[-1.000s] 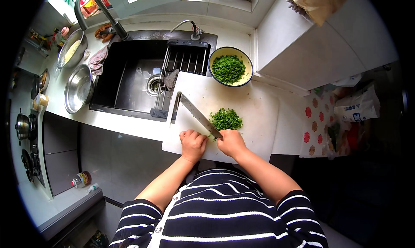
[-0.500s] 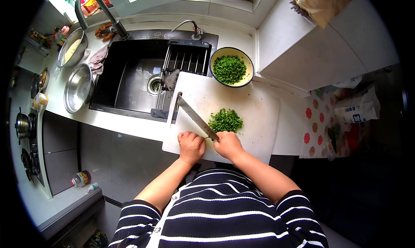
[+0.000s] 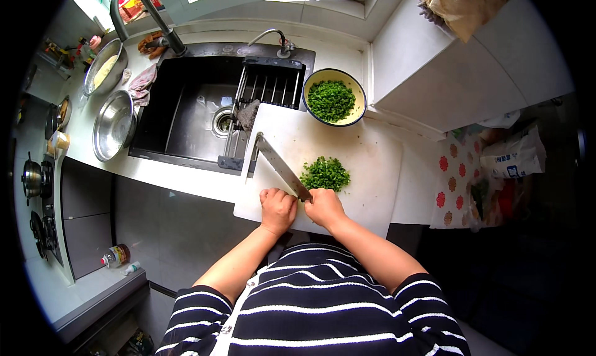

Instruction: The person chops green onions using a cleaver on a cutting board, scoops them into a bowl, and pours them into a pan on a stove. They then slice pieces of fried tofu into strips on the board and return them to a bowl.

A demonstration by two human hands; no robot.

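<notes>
My right hand [image 3: 325,207] is closed round the handle of a kitchen knife [image 3: 279,167]. Its long blade slants up and to the left over the white cutting board [image 3: 366,163]. Close by on the left, my left hand [image 3: 277,210] rests on the board near the front edge, fingers curled; what they pinch, if anything, is hidden. A small pile of finely chopped greens [image 3: 325,174] lies on the board just beyond my right hand. At the board's far edge stands a cream bowl [image 3: 358,110] with a dark rim, filled with more chopped greens [image 3: 331,100].
To the left is a dark sink [image 3: 192,123] with a rack [image 3: 273,82] across it and a tall faucet [image 3: 167,33]. Beyond it sit an empty steel bowl [image 3: 114,125] and another metal bowl [image 3: 113,75] with pale contents. A flowered cloth [image 3: 448,182] and bags lie at right.
Both hands and the knife stay almost in place; my right hand has shifted very slightly left. The chopped pile looks the same.
</notes>
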